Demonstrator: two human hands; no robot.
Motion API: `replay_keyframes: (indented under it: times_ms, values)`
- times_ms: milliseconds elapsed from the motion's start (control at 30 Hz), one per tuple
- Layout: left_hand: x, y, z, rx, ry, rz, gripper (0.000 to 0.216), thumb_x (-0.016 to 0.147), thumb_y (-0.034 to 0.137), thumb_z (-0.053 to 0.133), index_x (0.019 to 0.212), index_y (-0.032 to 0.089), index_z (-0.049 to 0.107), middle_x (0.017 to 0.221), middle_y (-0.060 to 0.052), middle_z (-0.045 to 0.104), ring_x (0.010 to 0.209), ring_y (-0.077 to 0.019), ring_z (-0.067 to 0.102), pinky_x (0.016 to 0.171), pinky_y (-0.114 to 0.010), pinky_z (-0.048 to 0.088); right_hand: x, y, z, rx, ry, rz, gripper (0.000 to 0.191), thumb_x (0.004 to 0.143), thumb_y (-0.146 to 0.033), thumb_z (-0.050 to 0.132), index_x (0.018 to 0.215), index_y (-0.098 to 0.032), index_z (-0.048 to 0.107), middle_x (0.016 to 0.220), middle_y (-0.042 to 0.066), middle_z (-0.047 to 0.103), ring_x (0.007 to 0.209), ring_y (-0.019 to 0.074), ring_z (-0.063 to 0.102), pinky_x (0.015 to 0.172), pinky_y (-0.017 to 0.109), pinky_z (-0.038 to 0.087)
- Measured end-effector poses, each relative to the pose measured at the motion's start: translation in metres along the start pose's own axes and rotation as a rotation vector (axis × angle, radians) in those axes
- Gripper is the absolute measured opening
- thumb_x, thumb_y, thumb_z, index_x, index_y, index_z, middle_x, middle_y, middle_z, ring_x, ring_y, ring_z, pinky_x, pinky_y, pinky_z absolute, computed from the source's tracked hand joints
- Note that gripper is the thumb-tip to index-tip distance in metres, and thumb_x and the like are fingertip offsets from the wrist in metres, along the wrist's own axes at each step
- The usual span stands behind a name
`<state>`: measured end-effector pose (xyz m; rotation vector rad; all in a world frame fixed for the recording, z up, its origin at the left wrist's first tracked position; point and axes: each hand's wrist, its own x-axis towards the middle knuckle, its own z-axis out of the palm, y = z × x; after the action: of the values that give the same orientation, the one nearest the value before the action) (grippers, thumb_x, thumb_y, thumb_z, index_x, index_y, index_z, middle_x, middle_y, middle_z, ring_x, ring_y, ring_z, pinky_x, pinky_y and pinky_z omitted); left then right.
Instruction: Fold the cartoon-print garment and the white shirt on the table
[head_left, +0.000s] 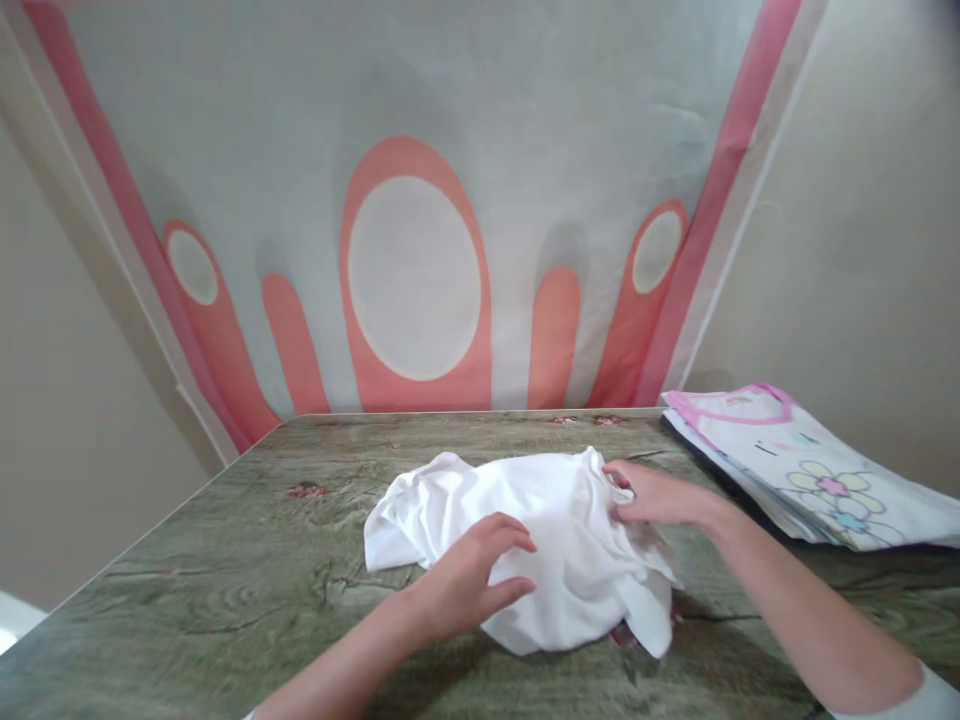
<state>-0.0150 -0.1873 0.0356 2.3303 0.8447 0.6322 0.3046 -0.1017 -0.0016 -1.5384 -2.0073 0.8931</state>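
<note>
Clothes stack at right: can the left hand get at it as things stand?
Probably not directly: the white cloth and right forearm lie between the left hand and the clothes stack.

Left hand [474,572] cupped, right hand [654,496] curled

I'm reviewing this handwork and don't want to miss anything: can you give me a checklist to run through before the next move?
1. White cloth lies wholly on the table: ok.
2. Cloth spread flat: not ok; it is bunched and creased.
3. Right hand at the cloth's far right edge: ok; whether its fingers pinch the fabric, cannot tell.
4. Left hand gripping the cloth: not ok; thumb and fingers are spread apart over its near left part.
5. Stack of garments at the right clear of the cloth: ok, a gap shows between them.
</note>
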Motion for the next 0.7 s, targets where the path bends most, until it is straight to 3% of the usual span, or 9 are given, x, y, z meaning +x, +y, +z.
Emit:
replay_keyframes:
  times_ms: [133,233,300,367,467,533,633,700]
  values:
    - [0.026,-0.001,0.0,0.01,0.086,0.013,0.047,0.081,0.031,0.061,0.125,0.024,0.044,0.125,-0.009,0.049,0.116,-0.0224,0.045,0.099,-0.037,0.036,-0.002,-0.03,-0.002,-0.04,0.116,-0.215,0.034,0.071,-0.015,0.054,0.103,-0.019,0.062,0.108,0.007,0.064,0.103,0.0248,0.057,0.093,0.041,0.039]
    - [0.061,-0.003,0.003,0.038,0.175,0.074,0.089,0.069,0.038,0.073,0.14,0.02,0.022,0.142,-0.014,0.03,0.129,-0.0277,0.03,0.105,-0.043,0.027,-0.015,-0.068,-0.007,0.04,0.14,-0.323,0.03,0.079,-0.02,0.048,0.107,-0.02,0.06,0.108,0.006,0.063,0.102,0.0229,0.057,0.091,0.039,0.041]
    - [0.085,-0.003,0.007,0.049,0.171,0.151,0.109,0.058,0.038,0.08,0.143,0.018,0.015,0.145,-0.015,0.024,0.131,-0.0315,0.024,0.106,-0.045,0.024,-0.027,-0.089,-0.009,0.156,0.1,-0.37,0.029,0.081,-0.023,0.05,0.109,-0.02,0.059,0.109,0.006,0.063,0.101,0.0222,0.057,0.089,0.037,0.044]
    - [0.105,-0.005,0.01,0.022,0.106,0.196,0.086,0.065,0.034,0.074,0.138,0.02,0.031,0.136,-0.011,0.041,0.123,-0.0315,0.039,0.102,-0.043,0.031,-0.035,-0.1,-0.013,0.331,0.047,-0.389,0.034,0.083,-0.028,0.052,0.116,-0.021,0.054,0.112,0.007,0.061,0.101,0.0215,0.057,0.087,0.037,0.046]
    - [0.12,-0.01,0.004,-0.052,0.054,0.14,0.028,0.079,0.021,0.055,0.106,0.019,0.062,0.101,-0.004,0.066,0.094,-0.0257,0.06,0.086,-0.035,0.044,-0.039,-0.099,-0.023,0.537,0.022,-0.382,0.05,0.083,-0.035,0.054,0.131,-0.025,0.041,0.123,0.009,0.055,0.106,0.0215,0.055,0.089,0.039,0.046]
    - [0.123,-0.015,-0.008,-0.107,0.164,0.088,0.02,0.075,0.017,0.054,0.091,0.015,0.065,0.091,-0.005,0.067,0.087,-0.0244,0.062,0.08,-0.033,0.046,-0.035,-0.089,-0.03,0.539,0.006,-0.361,0.06,0.08,-0.038,0.059,0.134,-0.026,0.037,0.13,0.01,0.049,0.111,0.0224,0.052,0.091,0.041,0.044]
    - [0.12,-0.022,-0.033,-0.279,0.44,0.023,0.022,0.072,0.019,0.056,0.092,0.012,0.062,0.091,-0.007,0.066,0.086,-0.0232,0.061,0.077,-0.032,0.047,-0.028,-0.074,-0.028,0.41,-0.161,-0.305,0.072,0.071,-0.04,0.069,0.134,-0.023,0.038,0.133,0.012,0.046,0.114,0.0245,0.05,0.093,0.042,0.043]
    - [0.116,-0.022,-0.049,-0.417,0.603,-0.022,0.025,0.073,0.025,0.056,0.094,0.011,0.06,0.091,-0.008,0.065,0.086,-0.0225,0.061,0.075,-0.031,0.048,-0.024,-0.068,-0.014,0.356,-0.286,-0.293,0.079,0.065,-0.038,0.074,0.133,-0.022,0.039,0.13,0.011,0.049,0.113,0.0253,0.051,0.093,0.042,0.042]
